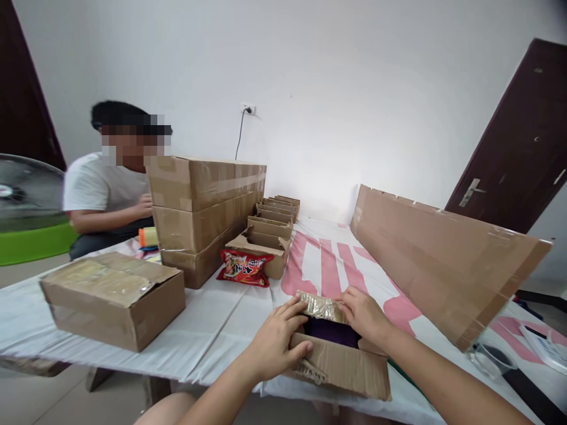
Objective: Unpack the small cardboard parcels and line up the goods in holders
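White cloth with pink print (221,319) lay spread out, pale wall (336,88) behind. Open cardboard box (349,369) sat at the cloth's near edge, between both hands. Dark purple contents (330,333) showed inside; couldn't tell what they were. Taped flap (321,307) stood at the far side of the opening.

Left hand (277,345): fingers laid over the flap's left end, thumb well apart from them, nothing clamped. Right hand (365,313): bent fingertips touched the flap's right end; couldn't tell whether thumb and fingers met on it.

Just beyond: red packet (245,268), at the near end of a row of open boxes (274,245) running toward the wall. Left of that row, taped boxes (212,218) were stacked three high. Single taped carton (159,310) sat nearer, at far left. Large cardboard panel (443,260) stood tilted on the right.

Farther out: co-worker (128,177) in white behind the stack, fan (31,195) at the left edge, dark door (505,141) at right, plugged-in socket (248,108) on the wall.
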The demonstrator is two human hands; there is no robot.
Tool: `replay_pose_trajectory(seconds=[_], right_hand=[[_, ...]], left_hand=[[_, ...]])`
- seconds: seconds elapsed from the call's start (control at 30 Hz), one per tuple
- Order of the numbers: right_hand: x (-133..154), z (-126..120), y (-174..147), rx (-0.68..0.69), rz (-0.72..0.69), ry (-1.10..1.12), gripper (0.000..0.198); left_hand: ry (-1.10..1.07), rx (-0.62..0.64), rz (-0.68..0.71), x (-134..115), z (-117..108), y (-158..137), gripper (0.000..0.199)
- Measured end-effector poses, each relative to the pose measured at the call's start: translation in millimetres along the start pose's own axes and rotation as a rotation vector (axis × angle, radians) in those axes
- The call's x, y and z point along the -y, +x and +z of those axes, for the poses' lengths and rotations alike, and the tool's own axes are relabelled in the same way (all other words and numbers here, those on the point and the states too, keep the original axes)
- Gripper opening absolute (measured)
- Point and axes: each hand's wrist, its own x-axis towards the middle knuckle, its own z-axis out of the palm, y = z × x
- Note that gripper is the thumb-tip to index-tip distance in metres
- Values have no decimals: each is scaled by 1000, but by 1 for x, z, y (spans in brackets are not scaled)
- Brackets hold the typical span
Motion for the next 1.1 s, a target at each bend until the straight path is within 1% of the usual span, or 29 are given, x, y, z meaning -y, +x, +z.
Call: replay_pose_trajectory(seconds=[0.13,0.23,0.33,0.53,0.83,0.97,1.1], right_hand=[[-1,6,16,7,-131,-76,30],[-4,10,23,10,-215,-104,24],[-7,15,25,3,-255,-119,18],[-9,24,20,-24,-265,-94,19],[-14,28,18,-19,-294,-47,18],[-14,30,17,-11,-261,-34,16],[-12,29,20,12,-200,-12,19]], left_hand=[[-14,16,-9,-1,-1,0,40],[-14,40,-24,-3,-2,0,40],[-26,30,-19,-3,-3,0,39],[-23,28,-26,-2,-2,0,47],[31,74,-45,-5,-3,0,50],[41,66,-34,-6,-3,0,50],[55,71,-43,-6,-3,1,52]])
